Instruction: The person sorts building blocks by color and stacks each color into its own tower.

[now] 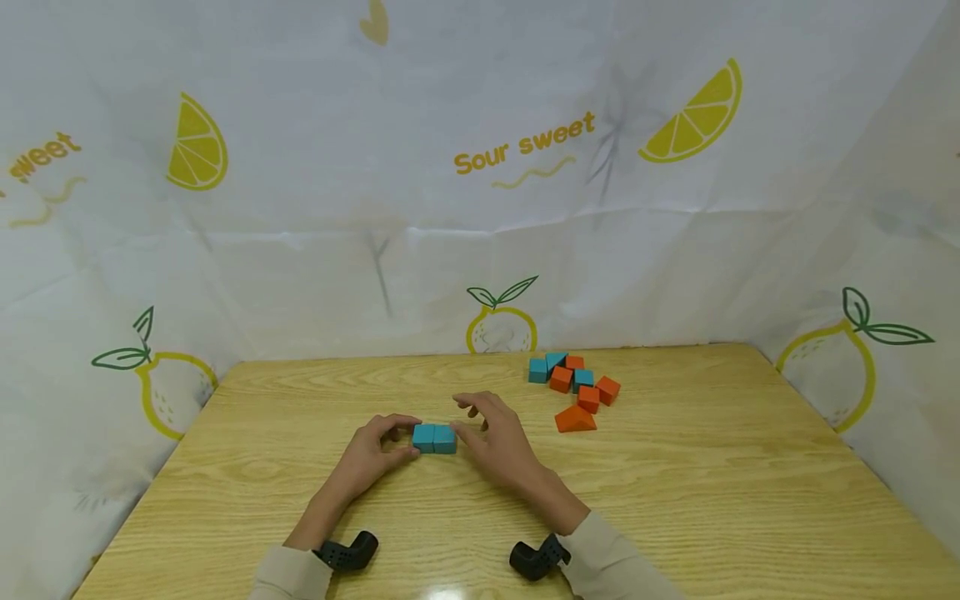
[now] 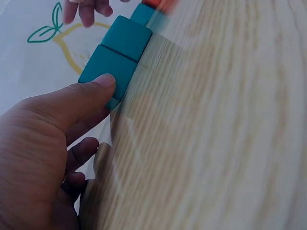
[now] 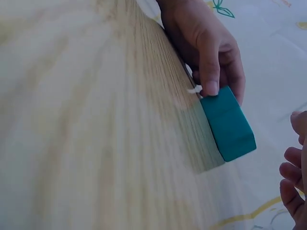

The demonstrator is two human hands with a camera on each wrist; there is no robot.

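Note:
Two blue blocks stand side by side on the wooden table [image 1: 420,508], their faces meeting. My left hand [image 1: 367,454] pinches the left blue block [image 1: 423,439] between thumb and fingers; in the left wrist view its thumb lies on the block's near face. To the right of the right blue block [image 1: 445,439] is my right hand [image 1: 498,442], its fingers relaxed and holding nothing. The right wrist view shows a gap between the right hand [image 3: 295,167] and that block.
Toward the back right lies a loose group of blocks: several orange cubes [image 1: 561,379], blue cubes [image 1: 537,371], a blue triangular block [image 1: 555,360] and an orange triangular block [image 1: 576,419]. Behind the table hangs a white cloth [image 1: 315,283] printed with lemons.

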